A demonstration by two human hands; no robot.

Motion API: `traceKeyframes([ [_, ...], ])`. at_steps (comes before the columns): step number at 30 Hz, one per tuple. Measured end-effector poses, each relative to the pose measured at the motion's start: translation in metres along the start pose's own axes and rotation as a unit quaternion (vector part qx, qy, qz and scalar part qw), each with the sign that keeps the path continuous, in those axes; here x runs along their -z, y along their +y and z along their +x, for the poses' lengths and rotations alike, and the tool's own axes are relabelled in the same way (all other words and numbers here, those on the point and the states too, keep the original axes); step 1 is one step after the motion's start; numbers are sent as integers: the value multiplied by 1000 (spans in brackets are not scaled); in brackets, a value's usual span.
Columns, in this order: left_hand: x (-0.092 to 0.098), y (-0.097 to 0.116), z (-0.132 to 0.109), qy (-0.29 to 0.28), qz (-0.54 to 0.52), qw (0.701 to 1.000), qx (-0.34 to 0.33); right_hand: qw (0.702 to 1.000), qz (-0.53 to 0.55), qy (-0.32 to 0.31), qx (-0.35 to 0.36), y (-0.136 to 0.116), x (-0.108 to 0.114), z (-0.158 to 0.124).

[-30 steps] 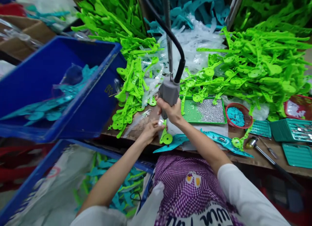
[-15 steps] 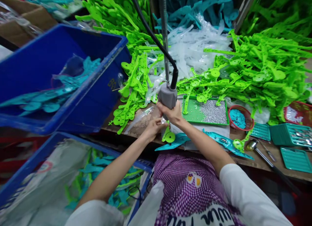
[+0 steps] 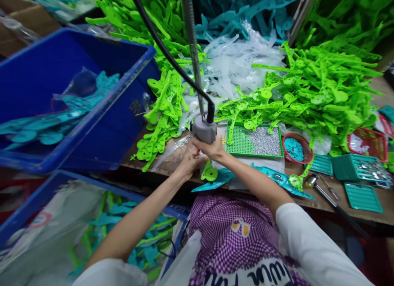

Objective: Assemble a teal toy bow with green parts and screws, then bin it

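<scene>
My right hand (image 3: 215, 149) is wrapped round a grey electric screwdriver (image 3: 203, 130), held upright on a coiled spring (image 3: 194, 51) with a black cable. Its tip is hidden behind my hands. Close beside it, the fingers of my left hand (image 3: 188, 162) are pinched together at the end of a lime-green plastic part (image 3: 210, 174) with a round disc; anything smaller between them is hidden. That green part lies against a teal plastic part (image 3: 220, 180) at the bench edge. A second teal part (image 3: 277, 177) lies under my right forearm, with another green piece (image 3: 296, 181) at its end.
A green tray (image 3: 243, 140) of small metal pieces and a red basket (image 3: 298, 148) of teal pieces stand right. A hammer (image 3: 323, 191) lies beyond. Blue bins (image 3: 135, 68) flank the left. Heaps of green parts (image 3: 323, 84) and clear plastic pieces (image 3: 240, 58) cover the back.
The screwdriver and my right hand have come down slightly towards the bench. The whole view has shifted a little; both hands keep their grip.
</scene>
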State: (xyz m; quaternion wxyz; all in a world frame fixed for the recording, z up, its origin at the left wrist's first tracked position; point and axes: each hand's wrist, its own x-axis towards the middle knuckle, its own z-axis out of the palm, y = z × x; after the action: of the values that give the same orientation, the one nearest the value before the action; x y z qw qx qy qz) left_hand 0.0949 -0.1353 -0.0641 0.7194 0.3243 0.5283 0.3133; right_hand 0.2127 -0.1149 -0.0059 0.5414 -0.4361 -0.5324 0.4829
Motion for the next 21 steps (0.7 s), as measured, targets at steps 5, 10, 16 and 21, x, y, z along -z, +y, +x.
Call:
traceKeyframes([
  [5, -2, 1, -1, 3, 13, 1000, 8, 987, 50, 148, 45, -23, 52, 1],
  [10, 2, 11, -7, -4, 62, 998, 20, 963, -57, 243, 101, -29, 116, 8],
  [16, 10, 8, -13, -47, 51, 998, -5, 960, -65, 255, 99, -1, 125, 44],
  [21, 6, 7, -24, -75, 55, 995, -23, 961, -72, 247, 100, 8, 133, 61],
])
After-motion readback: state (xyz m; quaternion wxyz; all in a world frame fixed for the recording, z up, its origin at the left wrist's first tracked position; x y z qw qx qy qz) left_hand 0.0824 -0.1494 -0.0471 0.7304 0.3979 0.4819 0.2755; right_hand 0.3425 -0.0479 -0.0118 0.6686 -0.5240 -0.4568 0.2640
